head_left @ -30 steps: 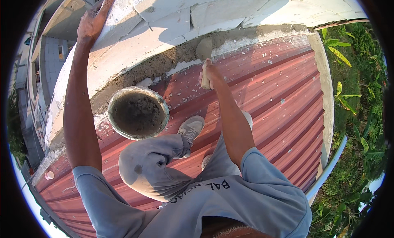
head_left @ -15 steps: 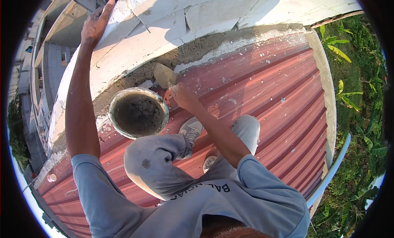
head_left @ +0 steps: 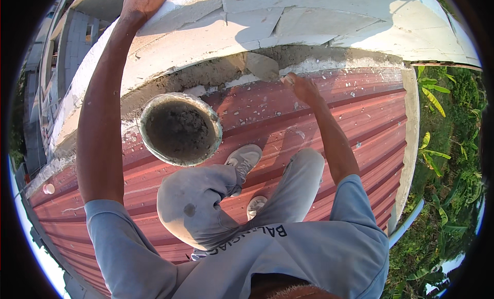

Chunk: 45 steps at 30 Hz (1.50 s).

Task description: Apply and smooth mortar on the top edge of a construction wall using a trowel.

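Right hand [head_left: 303, 88] is clamping trowel [head_left: 262, 67] by mortar strip [head_left: 206, 75], left hand [head_left: 146, 1] is resting on wall [head_left: 309, 26], grip unclear; nearby knee [head_left: 177, 193] could be bumping bucket [head_left: 153, 153], spilling mix [head_left: 177, 129] onto roof [head_left: 360, 124].

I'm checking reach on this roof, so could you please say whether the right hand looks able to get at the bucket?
Probably yes: beyond the trowel it holds, nothing appears to stand between the right hand and the open-topped bucket to its left.
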### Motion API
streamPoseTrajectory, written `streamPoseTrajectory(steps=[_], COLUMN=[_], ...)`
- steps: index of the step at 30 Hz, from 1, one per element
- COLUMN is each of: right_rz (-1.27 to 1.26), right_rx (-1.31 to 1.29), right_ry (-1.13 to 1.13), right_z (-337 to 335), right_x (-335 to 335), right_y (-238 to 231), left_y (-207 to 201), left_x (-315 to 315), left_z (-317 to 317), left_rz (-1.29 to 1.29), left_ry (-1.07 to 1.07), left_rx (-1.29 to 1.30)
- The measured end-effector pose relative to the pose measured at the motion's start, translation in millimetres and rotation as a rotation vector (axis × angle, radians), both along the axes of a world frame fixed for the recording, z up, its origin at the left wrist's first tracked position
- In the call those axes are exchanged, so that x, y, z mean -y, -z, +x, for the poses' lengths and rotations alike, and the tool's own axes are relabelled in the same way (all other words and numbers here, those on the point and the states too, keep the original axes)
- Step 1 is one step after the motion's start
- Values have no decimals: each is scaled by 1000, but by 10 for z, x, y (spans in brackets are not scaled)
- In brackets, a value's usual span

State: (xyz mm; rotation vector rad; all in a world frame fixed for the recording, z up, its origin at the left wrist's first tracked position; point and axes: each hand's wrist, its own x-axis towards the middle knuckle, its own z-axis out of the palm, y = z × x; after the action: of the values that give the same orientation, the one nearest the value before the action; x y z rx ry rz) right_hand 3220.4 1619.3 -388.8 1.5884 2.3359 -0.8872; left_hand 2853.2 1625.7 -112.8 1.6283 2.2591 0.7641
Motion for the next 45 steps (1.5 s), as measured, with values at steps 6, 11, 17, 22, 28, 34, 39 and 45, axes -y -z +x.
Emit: streamPoseTrajectory(steps=[6, 11, 17, 22, 28, 34, 39, 45], right_rz=[48, -220, -538, -574, -50, 91, 151, 100], right_rx=[105, -72, -799, -811, -368, -82, 66, -1], right_ry=[184, 455, 1162, 1119, 278, 36, 140, -107], right_z=[1378, 1285, 87, -1009, -1045, -703, 602, -179], right_x=[-449, -313, 644, 1057, 1398, 978, 124, 339], right_y=[172, -25, 423, 19, 318, -90, -65, -556], left_y=[114, -64, -19, 124, 538, 164, 119, 7], left_x=[-74, 71, 51, -72, -392, -58, -48, -3], left_z=[42, 148, 211, 64, -363, 67, 57, 8], left_rz=[-29, -38, 28, -7, 40, -9, -41, -108], left_ry=[11, 88, 38, -30, 161, -100, -27, -28], left_rx=[-20, 31, -36, -38, -163, -72, -3, -42])
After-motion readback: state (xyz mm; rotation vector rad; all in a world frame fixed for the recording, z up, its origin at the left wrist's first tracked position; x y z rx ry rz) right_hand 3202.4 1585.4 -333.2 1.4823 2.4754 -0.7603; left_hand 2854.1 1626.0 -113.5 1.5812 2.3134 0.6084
